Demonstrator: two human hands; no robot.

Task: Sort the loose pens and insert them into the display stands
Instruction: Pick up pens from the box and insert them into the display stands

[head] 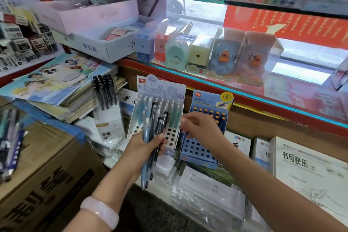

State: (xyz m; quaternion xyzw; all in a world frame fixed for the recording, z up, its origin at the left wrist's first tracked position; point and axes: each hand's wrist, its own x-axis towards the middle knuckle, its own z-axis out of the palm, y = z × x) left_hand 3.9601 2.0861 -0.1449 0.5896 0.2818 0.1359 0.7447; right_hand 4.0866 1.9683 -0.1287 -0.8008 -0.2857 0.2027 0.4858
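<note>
- Loose pens (pixel 151 137): a small bunch, one light blue barrel among several dark ones, gripped upright in the left hand (pixel 145 149), thumb across the front; held at centre of view, in front of the lower edge of the pale display stand.
- Pale display stand (pixel 160 107): lilac header card with a red brand tag, tiered face with round holes; upper rows hold teal and whitish pens, several lower holes show dark and unfilled. Stands at 12 o'clock from the left hand.
- Blue display stand (pixel 204 137): just beside the pale stand at its 3 o'clock; blue header with a yellow round badge; upper rows carry yellow-tipped dark pens, lower rows of holes unfilled.
- Right hand (pixel 199 128): fingers curled, fingertips at the seam between the two stands, touching the teal pens in the pale stand; whether it pinches one, I cannot tell.
- Pink bangle (pixel 100 211): on the left wrist, at 7 o'clock.
- Clear pen box (pixel 107 103): black pens standing upright, at 10 o'clock from the left hand.
- Cardboard carton (pixel 43 171): at 8 o'clock, more pens lying at its left edge.
- Glass shelf (pixel 244 90): at 1 o'clock, carrying boxed sharpeners (pixel 177 52) and two boxed duck figures (pixel 239 56).
- Booklets (pixel 308 164): stacked at 4 o'clock.
</note>
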